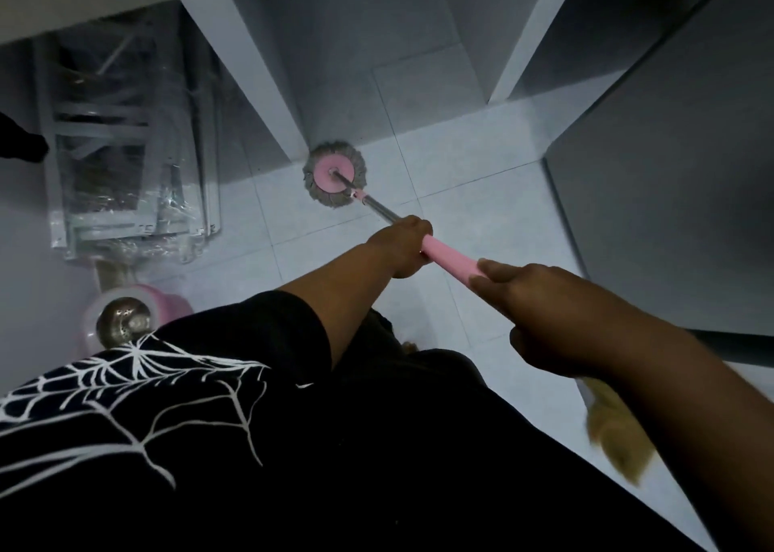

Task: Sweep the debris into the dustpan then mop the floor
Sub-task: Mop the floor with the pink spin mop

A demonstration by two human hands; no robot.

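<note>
1. Left hand (404, 243): clenched around the mop handle (450, 258) where the pink grip meets the bare metal shaft.
2. Right hand (540, 304): grasping the upper end of the same pink grip, fingers curled over it, just behind the left hand.
3. Mop head (335, 174): a round grey fringe with a pink disc, flat on the tiled floor (460, 166), touching the foot of a white panel (251, 74).
4. Edges: a second white panel (527, 36) and a dark cabinet (670, 183) bound the right side; open tiles lie between them and the mop head, and a recess runs back between the two panels.
5. Left side: a plastic-wrapped bundle (125, 153) of white frames; the print on its lower edge is too small to read.
6. Pink bucket (174, 300) with a metal basket, near the bundle.
7. Yellow broom bristles (615, 442) under the right forearm.
8. Black shirt (125, 384) with a white web print.
</note>
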